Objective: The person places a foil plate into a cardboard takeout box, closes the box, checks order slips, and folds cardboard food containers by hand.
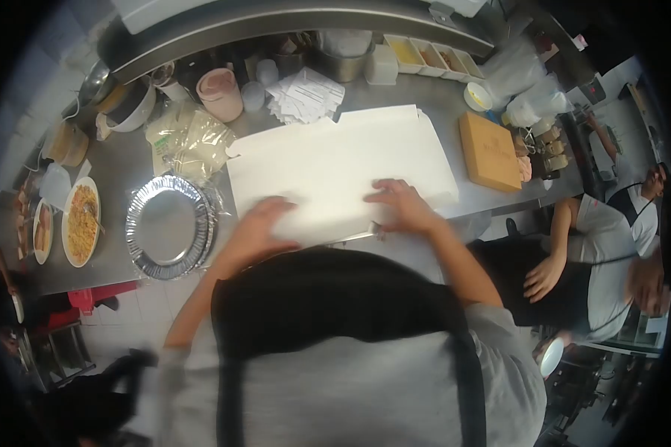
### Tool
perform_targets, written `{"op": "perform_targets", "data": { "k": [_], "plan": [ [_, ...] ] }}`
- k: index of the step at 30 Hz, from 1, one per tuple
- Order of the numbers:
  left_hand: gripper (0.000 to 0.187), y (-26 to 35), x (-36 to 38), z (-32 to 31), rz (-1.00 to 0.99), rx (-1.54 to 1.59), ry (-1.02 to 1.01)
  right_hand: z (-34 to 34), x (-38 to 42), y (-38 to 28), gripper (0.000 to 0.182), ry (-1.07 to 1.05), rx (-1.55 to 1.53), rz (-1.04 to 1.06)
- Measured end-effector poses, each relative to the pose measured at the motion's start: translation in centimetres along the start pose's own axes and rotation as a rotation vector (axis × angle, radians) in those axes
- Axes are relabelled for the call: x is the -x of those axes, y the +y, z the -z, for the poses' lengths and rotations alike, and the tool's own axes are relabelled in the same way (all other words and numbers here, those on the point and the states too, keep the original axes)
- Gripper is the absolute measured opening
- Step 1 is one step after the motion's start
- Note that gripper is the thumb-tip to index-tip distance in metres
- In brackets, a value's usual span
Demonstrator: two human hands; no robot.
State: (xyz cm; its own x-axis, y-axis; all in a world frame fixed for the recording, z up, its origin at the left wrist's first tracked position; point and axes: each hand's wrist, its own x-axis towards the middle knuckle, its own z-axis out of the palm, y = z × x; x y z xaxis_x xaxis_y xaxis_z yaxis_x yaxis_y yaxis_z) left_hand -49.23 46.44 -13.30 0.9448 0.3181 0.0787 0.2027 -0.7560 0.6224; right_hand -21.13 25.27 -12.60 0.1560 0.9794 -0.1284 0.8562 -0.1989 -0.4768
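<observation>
A white cardboard box, flat and wide with notched flaps along its far edge, lies on the steel counter in front of me. My left hand rests on its near left part, thumb and fingers apart. Over the near right part is my right hand, its fingers spread on the white surface and its thumb by the front edge. Both hands are slightly blurred. Just left of the box sit round foil trays, stacked and partly wrapped in clear plastic.
Plates of food stand at the left. Behind the box are a pink tub, a pile of paper slips and a row of sauce containers. A brown box sits right. A co-worker's arm is close on the right.
</observation>
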Motion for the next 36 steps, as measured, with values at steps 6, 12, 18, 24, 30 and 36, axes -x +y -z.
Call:
{"op": "perform_targets", "data": {
  "k": [6, 12, 18, 24, 30, 36],
  "plan": [
    [0.052, 3.9, -5.1, -5.3, -0.007, -0.033, -0.202, 2.5, 0.0, 3.6, 0.066, -0.110, -0.038, 0.067],
    [0.050, 3.5, -6.0, -5.0, 0.025, 0.091, -0.191, 2.9, -0.7, 6.2, 0.056, -0.151, -0.134, 0.167],
    [0.040, 3.6, -6.7, -4.1, 0.178, 0.199, -0.195, 3.4, -2.0, 8.0, 0.042, -0.234, -0.219, 0.229],
    [0.047, 4.4, -8.3, -10.0, 0.099, -0.364, 0.225, 0.6, -3.2, 5.5, 0.053, -0.003, 0.108, 0.192],
    [0.059, 5.2, -9.6, -13.1, 0.198, -0.429, 0.270, -4.8, -5.5, 2.0, 0.062, 0.177, 0.279, 0.141],
    [0.060, 4.1, -7.9, -11.3, 0.303, -0.413, 0.280, -4.6, -5.3, 2.8, 0.061, 0.198, 0.406, 0.062]
  ]
}}
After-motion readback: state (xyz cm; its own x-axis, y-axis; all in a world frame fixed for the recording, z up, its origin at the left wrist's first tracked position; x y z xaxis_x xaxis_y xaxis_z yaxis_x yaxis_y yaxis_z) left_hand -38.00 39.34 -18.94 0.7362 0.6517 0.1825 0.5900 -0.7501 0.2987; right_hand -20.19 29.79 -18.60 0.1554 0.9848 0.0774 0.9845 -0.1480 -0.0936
